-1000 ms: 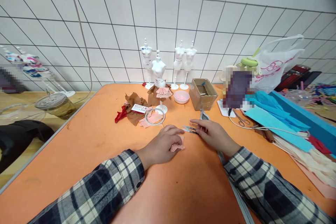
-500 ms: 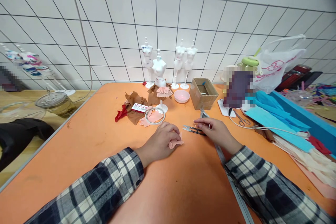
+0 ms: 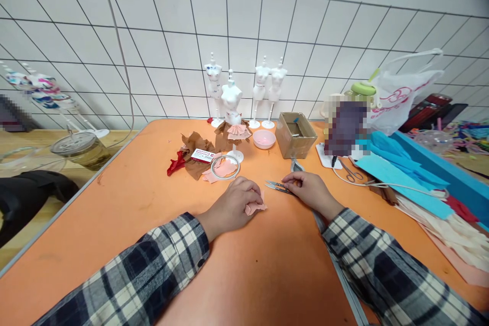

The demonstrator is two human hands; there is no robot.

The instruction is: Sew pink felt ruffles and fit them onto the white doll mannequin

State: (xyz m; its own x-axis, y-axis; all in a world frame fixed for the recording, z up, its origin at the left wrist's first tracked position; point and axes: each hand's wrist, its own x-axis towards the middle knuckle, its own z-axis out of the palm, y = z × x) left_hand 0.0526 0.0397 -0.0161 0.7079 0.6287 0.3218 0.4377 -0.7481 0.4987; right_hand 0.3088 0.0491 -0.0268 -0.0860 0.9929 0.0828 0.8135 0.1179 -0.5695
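Observation:
My left hand [image 3: 233, 206] rests on the orange table [image 3: 126, 214], fingers curled round a small piece of pink paper [image 3: 255, 208]. My right hand [image 3: 311, 191] lies just to its right, fingers closed on the handle end of small metal thread snips [image 3: 278, 187], whose blades point left toward the pink paper. Both sleeves are plaid.
Behind the hands lie brown, red and pink paper scraps [image 3: 194, 158], a clear tape ring [image 3: 225, 167], white doll mannequins [image 3: 231, 99], a pink bowl [image 3: 264, 139] and a cardboard box [image 3: 296, 135]. Blue and cream paper sheets [image 3: 405, 173], scissors [image 3: 351, 172] and a plastic bag [image 3: 405, 94] crowd the right.
My right hand has closed its fingers on the snips and drawn them slightly. The left hand has stayed curled on the pink paper.

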